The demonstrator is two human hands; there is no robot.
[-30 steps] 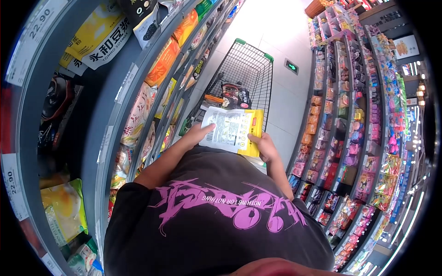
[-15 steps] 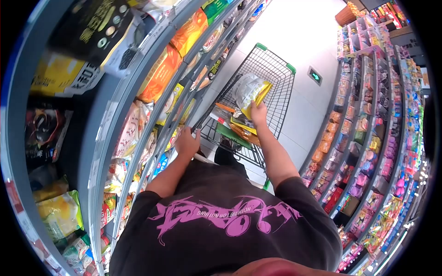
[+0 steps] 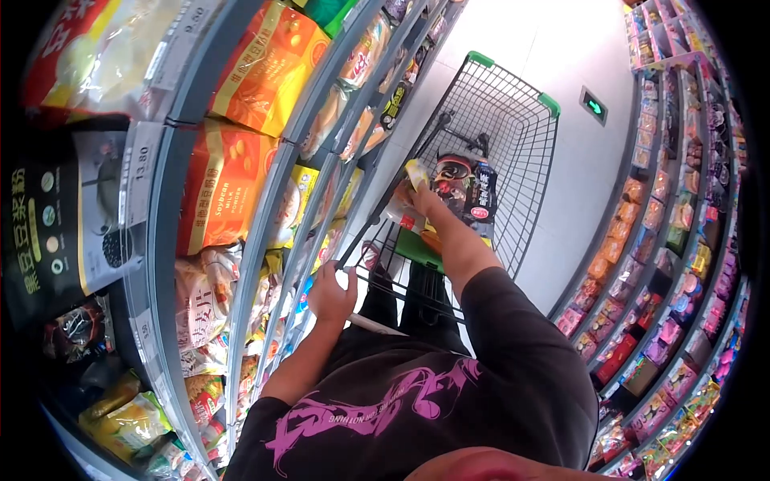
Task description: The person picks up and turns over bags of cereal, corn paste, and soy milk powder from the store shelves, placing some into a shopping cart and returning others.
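Note:
My right hand [image 3: 425, 200] reaches down into the wire shopping cart [image 3: 521, 136] and holds a yellow and white packet [image 3: 411, 178] low against the cart's left side. Beside it in the cart lie a dark packet [image 3: 461, 186] and a green item [image 3: 417, 248]. My left hand [image 3: 331, 293] is closed on the cart handle at the near end, next to the left shelves. My dark shirt with pink lettering fills the bottom of the view.
Grey shelves on the left carry orange bags [image 3: 228, 184], a black bag [image 3: 56, 232] and price tags. Shelves of small colourful packets [image 3: 674, 240] line the right side. A pale floor aisle with a green arrow sign [image 3: 595, 106] runs ahead past the cart.
A second ago both hands held the packet in front of my chest. The left hand let go and took the cart handle; the right hand carried the packet down into the cart.

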